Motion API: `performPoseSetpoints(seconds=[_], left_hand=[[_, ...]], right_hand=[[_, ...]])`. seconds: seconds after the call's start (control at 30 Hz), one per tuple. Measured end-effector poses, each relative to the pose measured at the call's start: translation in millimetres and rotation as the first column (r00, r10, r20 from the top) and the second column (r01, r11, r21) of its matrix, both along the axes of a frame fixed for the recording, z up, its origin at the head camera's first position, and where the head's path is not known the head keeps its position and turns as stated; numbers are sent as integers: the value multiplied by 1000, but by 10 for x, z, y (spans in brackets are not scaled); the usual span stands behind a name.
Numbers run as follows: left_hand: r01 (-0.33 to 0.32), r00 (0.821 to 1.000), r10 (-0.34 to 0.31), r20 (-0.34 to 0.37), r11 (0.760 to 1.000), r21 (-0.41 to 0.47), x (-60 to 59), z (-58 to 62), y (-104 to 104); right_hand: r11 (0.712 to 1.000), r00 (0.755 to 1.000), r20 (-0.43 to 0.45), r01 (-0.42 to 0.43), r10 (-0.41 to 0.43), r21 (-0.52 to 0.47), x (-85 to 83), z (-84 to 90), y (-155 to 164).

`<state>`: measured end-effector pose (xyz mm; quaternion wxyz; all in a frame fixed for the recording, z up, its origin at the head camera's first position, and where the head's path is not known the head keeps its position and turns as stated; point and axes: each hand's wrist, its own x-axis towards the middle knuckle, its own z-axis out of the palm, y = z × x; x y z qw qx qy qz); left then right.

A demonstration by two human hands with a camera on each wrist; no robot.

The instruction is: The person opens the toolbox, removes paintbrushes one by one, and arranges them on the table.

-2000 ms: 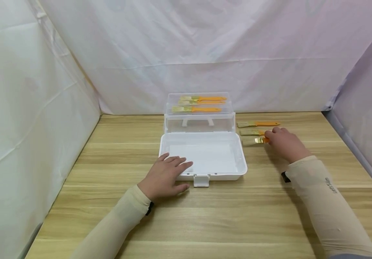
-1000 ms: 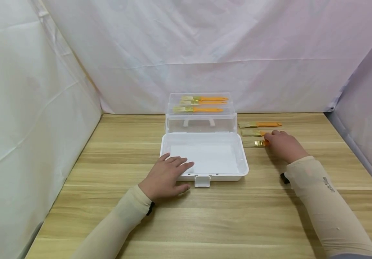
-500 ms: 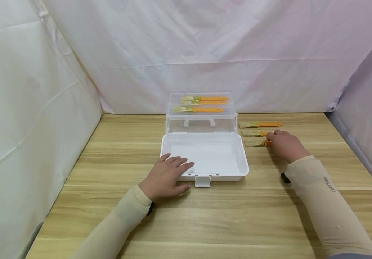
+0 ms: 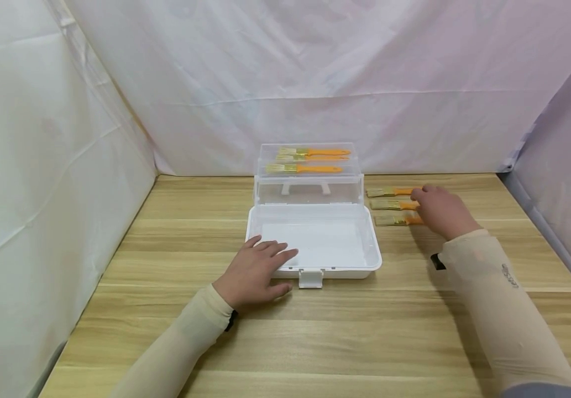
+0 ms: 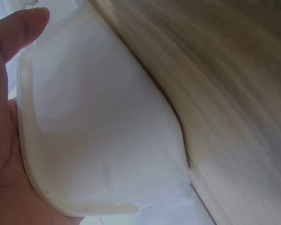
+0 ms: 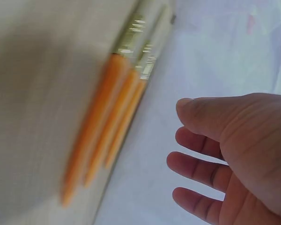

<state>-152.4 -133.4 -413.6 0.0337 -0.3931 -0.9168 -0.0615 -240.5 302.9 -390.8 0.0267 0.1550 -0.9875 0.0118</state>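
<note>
My left hand (image 4: 255, 273) rests on the front left rim of a white plastic box (image 4: 377, 260), fingers spread over the edge. In the left wrist view the thumb lies by the latch and the palm against the box wall (image 5: 103, 122). My right hand (image 4: 445, 213) hovers over the handle ends of three paintbrushes with orange handles. They lie in a row on the table: a far brush (image 4: 387, 192), a middle brush (image 4: 389, 205) and a near brush (image 4: 397, 221). Apart from the brushes, with nothing held, the right fingers show in the right wrist view.
The box's clear lid (image 4: 265, 190) stands raised at the back, with a handle (image 4: 326, 188). Three more orange brushes lie there, including a front one (image 4: 310, 168). White cloth (image 4: 285, 66) hangs behind the wooden table (image 4: 345, 342) and along both sides.
The right hand had the near brush by its handle, lowered it onto the table and let go. It has since risen away towards the back. The left hand stays on the box.
</note>
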Motion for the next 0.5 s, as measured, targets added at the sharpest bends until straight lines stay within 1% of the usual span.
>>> performPoseSetpoints(seconds=[0.13, 0.23, 0.37, 0.5], left_hand=[[1, 1000, -1, -7, 1000, -3, 2, 6, 1], [2, 1000, -2, -15, 1000, -4, 5, 8, 1], [3, 1000, -3, -19, 1000, 1, 7, 8, 1], [3, 1000, -3, -17, 1000, 1, 5, 6, 0]], right_hand=[[1000, 1000, -31, -2, 2, -10, -59, 141, -104], [1000, 998, -52, -19, 19, -1, -105, 262, -219], [998, 994, -94, -56, 57, 10, -138, 411, -428], [993, 979, -172, -113, 107, -31, -128, 546, -684]])
